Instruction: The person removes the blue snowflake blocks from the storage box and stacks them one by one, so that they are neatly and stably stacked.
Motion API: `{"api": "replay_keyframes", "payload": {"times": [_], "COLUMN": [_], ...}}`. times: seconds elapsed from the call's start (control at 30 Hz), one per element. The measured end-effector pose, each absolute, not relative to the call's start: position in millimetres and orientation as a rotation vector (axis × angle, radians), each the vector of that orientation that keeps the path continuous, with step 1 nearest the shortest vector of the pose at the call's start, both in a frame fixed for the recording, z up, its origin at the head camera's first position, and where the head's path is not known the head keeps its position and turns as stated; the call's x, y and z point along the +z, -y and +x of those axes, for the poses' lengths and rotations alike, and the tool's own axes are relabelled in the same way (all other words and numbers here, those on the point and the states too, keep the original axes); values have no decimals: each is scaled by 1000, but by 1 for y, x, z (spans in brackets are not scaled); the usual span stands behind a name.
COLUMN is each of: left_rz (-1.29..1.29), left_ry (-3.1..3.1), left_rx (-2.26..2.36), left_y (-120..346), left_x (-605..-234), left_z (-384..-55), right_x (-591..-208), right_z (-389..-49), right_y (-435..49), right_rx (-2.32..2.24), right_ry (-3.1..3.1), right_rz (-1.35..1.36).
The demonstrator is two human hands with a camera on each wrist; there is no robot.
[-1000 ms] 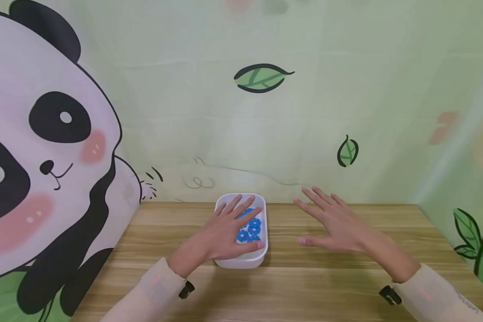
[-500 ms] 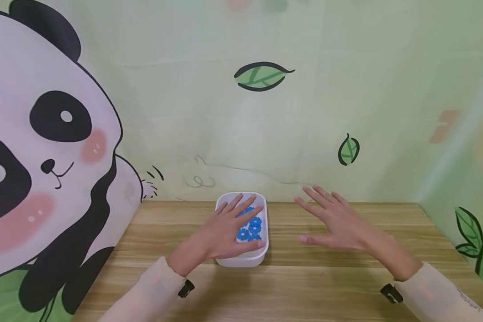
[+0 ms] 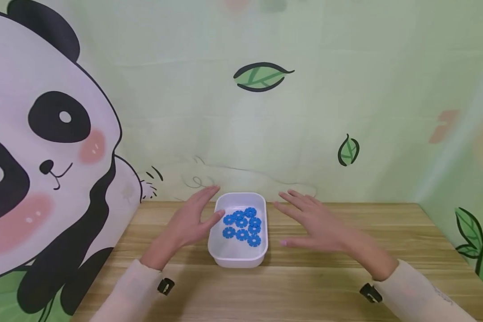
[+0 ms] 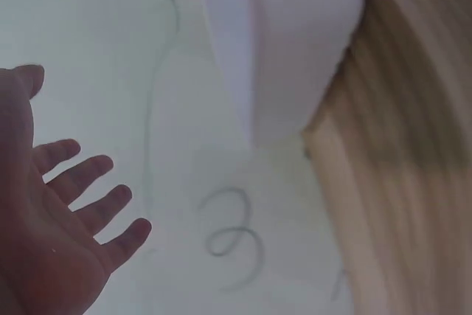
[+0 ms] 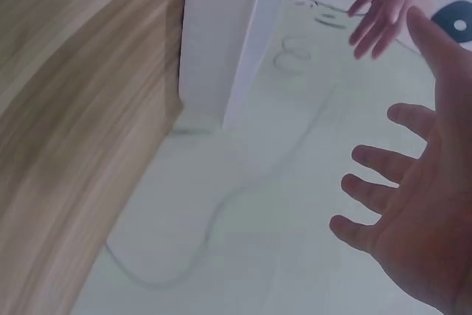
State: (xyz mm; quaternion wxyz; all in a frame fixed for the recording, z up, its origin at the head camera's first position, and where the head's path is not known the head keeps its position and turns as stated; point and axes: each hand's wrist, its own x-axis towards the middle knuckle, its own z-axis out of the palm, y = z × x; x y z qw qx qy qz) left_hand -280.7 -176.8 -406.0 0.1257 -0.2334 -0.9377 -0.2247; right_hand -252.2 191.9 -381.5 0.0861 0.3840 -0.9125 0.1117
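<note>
Two bare hands flank the white tub.
Head: on the counter, it holds blue discs between left hand and right hand, fingers spread, gripping nothing. Left wrist: fingers apart from the tub. Right wrist: likewise; I'd approach evenly, gently.

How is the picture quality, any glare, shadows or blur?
Head view: blue discs legible in the white tray, soft shadows on the table, a pale diagonal streak on the backdrop, perhaps glare; left wrist view: tray and wood grain blurred; right wrist view: hazy, with the tray's edges soft.
</note>
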Motion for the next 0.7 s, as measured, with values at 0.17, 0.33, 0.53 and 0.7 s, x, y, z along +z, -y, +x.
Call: {"api": "replay_keyframes", "payload": {"times": [0.17,0.33,0.53,0.7], "left_rz": [-499,-366,-182,-114], "left_ry": [2764,2766,2716,2691], "left_rx": [-932,-1266,-1656,-1851], "left_y": [185,189,186,181], "left_x": [-433,-457,-478,-492], "left_z": [-294,-302,-311,-315], "right_x": [-397,-408,-426,-440], "right_z": [-266,-283,-306,-320], "right_y": [-161,-129,-105,-96], "right_rx": [420,505,453,420], "right_ry": [2685,2784,2859,2972], "right_rz": [1218,1230,1251,1228]}}
